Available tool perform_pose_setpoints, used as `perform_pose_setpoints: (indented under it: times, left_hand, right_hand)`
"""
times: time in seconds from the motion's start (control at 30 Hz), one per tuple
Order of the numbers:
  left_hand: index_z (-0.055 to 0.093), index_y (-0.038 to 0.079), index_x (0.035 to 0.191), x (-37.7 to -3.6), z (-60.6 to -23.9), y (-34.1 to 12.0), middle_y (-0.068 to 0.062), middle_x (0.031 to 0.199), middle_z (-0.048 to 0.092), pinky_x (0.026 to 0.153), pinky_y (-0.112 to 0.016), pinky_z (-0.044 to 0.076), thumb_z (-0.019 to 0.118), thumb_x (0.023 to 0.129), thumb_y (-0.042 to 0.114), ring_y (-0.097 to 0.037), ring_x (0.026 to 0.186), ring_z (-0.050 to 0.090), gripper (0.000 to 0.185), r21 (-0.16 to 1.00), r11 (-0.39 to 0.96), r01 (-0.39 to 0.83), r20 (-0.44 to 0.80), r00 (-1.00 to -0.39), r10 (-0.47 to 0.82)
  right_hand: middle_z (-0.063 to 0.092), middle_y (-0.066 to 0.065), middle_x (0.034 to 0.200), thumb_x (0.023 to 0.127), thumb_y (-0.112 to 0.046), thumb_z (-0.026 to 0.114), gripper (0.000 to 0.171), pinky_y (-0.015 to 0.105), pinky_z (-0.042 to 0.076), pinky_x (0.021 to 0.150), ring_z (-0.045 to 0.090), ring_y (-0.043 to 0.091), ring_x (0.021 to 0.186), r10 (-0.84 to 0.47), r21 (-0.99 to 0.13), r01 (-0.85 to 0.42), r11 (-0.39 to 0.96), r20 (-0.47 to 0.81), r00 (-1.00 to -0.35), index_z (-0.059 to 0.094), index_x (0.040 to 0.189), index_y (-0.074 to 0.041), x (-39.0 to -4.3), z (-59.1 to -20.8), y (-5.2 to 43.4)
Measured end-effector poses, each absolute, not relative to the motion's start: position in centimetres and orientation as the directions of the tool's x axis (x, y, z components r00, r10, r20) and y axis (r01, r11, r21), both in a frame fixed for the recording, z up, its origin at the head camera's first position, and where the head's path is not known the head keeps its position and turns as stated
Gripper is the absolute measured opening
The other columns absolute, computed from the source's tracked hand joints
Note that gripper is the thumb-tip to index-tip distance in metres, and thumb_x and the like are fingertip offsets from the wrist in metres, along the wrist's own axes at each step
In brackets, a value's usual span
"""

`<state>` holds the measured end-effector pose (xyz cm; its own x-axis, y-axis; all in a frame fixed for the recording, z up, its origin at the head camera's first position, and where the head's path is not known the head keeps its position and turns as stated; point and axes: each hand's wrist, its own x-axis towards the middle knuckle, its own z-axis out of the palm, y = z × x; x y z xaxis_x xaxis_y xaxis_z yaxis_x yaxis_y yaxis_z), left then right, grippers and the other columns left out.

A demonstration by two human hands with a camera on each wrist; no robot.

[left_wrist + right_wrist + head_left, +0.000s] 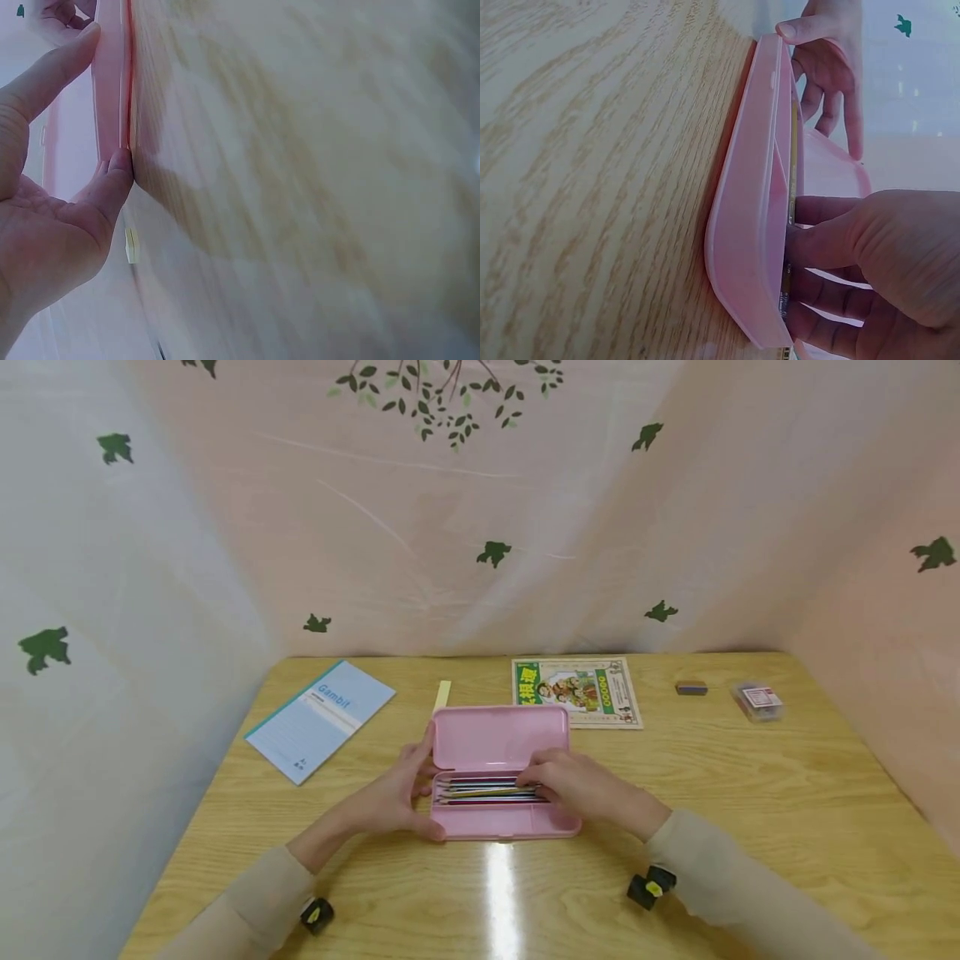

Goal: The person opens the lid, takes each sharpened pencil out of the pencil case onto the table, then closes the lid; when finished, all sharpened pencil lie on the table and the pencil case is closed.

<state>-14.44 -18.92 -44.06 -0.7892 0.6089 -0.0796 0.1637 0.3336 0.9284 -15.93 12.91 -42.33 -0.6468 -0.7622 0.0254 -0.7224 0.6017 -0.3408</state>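
A pink pencil case [480,822] stands with its lid [501,737] raised and tilted back. Several pencils [480,792] lie side by side in its long compartment, a yellow one among them. My left hand [393,793] holds the case by its left end, thumb at the front corner and fingers spread toward the lid. With its fingers inside the case, my right hand [573,781] pinches the right end of the yellow pencil [793,150]. The right wrist view shows the fingertips around that pencil; their exact contact is partly hidden by the case wall.
A blue notebook [321,721] lies at the left. Behind the case are a yellow strip [442,693] and an illustrated booklet [622,693]. At the back right sit a small dark eraser-like block [691,688] and a clear box with a white label [757,702].
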Motion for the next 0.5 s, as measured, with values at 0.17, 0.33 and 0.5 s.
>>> perform_pose_setpoints:
  times: [0.17,0.33,0.5]
  left_hand:
    - [-0.015,0.030,0.161,-14.50,-44.25,-18.81,-0.015,0.148,0.022,0.108,-0.036,0.047,0.096,0.067,0.012,-0.031,0.135,0.045,0.147,0.917,0.362,0.166,-0.094,-0.794,0.600]
    - [-0.015,0.032,0.161,-14.47,-44.23,-18.80,-0.014,0.149,0.021,0.109,-0.035,0.046,0.096,0.067,0.013,-0.030,0.135,0.045,0.147,0.917,0.368,0.155,-0.104,-0.796,0.596]
    - [-0.016,0.028,0.161,-14.58,-44.19,-18.77,-0.019,0.147,0.021,0.111,-0.042,0.045,0.095,0.069,0.012,-0.035,0.136,0.044,0.145,0.924,0.348,0.161,-0.091,-0.789,0.608]
  right_hand:
    - [0.068,-0.001,0.100,0.093,-0.003,0.072,0.021,0.030,0.058,0.084,0.063,0.012,0.092,-0.766,-0.329,-0.729,0.600,0.025,-0.642,0.078,0.111,-0.012,-15.82,-42.33,13.01]
    - [0.067,-0.001,0.101,0.095,-0.005,0.071,0.020,0.030,0.058,0.084,0.061,0.012,0.092,-0.761,-0.337,-0.718,0.609,0.005,-0.648,0.077,0.112,-0.012,-15.76,-42.26,12.94]
    - [0.068,-0.001,0.103,0.095,-0.006,0.070,0.021,0.030,0.058,0.085,0.061,0.011,0.094,-0.753,-0.352,-0.704,0.617,-0.007,-0.657,0.077,0.114,-0.013,-15.80,-42.23,12.95]
